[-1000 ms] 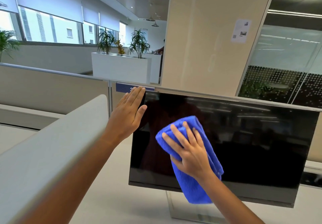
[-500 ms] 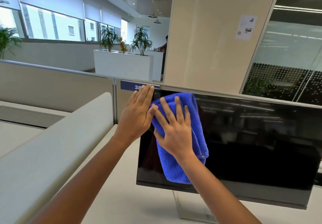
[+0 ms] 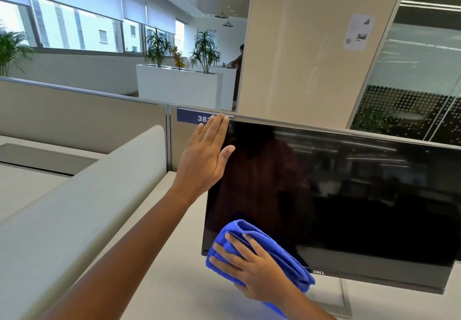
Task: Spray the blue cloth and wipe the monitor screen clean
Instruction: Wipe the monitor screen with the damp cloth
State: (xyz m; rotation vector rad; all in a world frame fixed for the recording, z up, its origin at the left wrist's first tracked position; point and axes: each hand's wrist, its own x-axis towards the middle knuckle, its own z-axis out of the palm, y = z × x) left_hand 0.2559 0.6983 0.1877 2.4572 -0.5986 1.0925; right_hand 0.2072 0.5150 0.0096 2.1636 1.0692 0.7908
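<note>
Nearest, the right hand (image 3: 252,267) lies spread over the cloth (image 3: 291,262), fingers fairly straight and pressing the folded blue wad against the bottom left corner of the screen (image 3: 349,195), where it laps over the lower bezel and hangs just above the desk (image 3: 174,282). The thumb is hidden under the folds, so whether it pinches the cloth as well cannot be told. Half a second ago the cloth was up in the top left corner, touching the other hand; it has since run down the whole left edge, so that strip has now had a full stroke. Higher and farther, the left hand (image 3: 207,160) has stayed put: released and flat, fingers together along the monitor's left edge and thumb tip on the glass, holding nothing, apparently steadying the monitor (image 3: 374,277) against the push. The wide middle and right of the screen are well apart from the cloth, so most of the wiping probably remains. Behind stands the partition (image 3: 74,115) with its blue label (image 3: 193,117).
</note>
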